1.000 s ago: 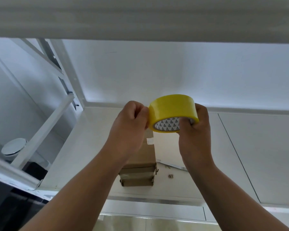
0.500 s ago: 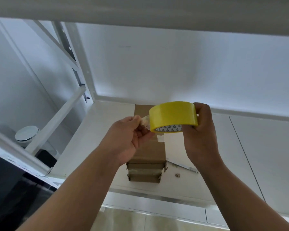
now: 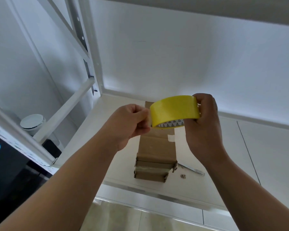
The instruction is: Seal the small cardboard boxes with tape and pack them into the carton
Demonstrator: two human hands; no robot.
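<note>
A yellow tape roll (image 3: pixel 174 109) is held above the white table, gripped by my right hand (image 3: pixel 205 124) at its right side. My left hand (image 3: pixel 132 122) pinches the loose tape end at the roll's left edge. Directly beneath them, a stack of small brown cardboard boxes (image 3: pixel 155 157) sits on the table (image 3: pixel 223 164); its far part is hidden behind the roll and hands. No large carton is in view.
A metal blade-like tool (image 3: pixel 190 170) and a tiny brown scrap (image 3: pixel 183 176) lie right of the stack. A white shelf frame (image 3: pixel 90 64) rises at the left, with a round white lidded bin (image 3: pixel 32 123) beyond it. The table's front edge runs just below the stack.
The view has tilted up and the hands sit lower over the stack. My left hand has moved from the roll's face to pinching the tape end at its left edge.
</note>
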